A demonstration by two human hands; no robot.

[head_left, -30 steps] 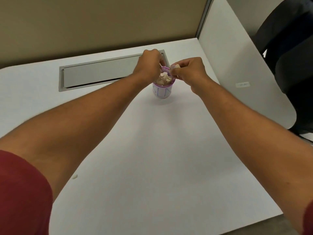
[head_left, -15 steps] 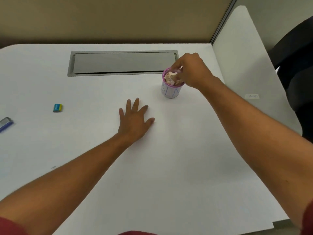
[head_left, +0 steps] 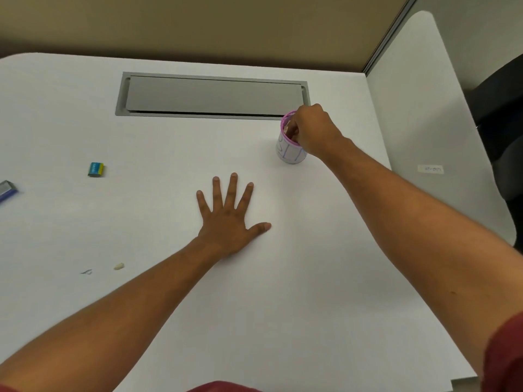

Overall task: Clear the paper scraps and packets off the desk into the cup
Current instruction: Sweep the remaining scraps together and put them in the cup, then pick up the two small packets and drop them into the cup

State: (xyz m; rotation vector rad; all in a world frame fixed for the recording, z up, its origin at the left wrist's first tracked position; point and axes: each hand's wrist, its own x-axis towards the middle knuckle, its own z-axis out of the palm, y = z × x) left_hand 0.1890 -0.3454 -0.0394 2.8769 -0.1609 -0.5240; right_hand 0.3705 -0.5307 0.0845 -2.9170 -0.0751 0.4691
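White laminate covered the desk (head_left: pixel 283 278), and the person's left hand (head_left: pixel 229 219) lay flat on it near the middle, palm down, fingers spread and released, holding nothing. The right hand (head_left: pixel 310 130) was bunched over the mouth of the cup (head_left: pixel 290 154), fingertips curled down inside the purple rim; whether they gripped any of the crumpled paper there could not be told. The cup stood upright toward the far right corner of the desk, just in front of the right end of the grey cable hatch (head_left: pixel 212 97) set into the far edge. A small blue and yellow packet (head_left: pixel 96 169) lay well apart toward the left edge. A blue and silver packet (head_left: pixel 7 190) sat farther left, cut off by the picture edge. A small pale paper scrap (head_left: pixel 119 266) rested nearer the front left, beside the left forearm. Dark red sleeves showed at the bottom corners.
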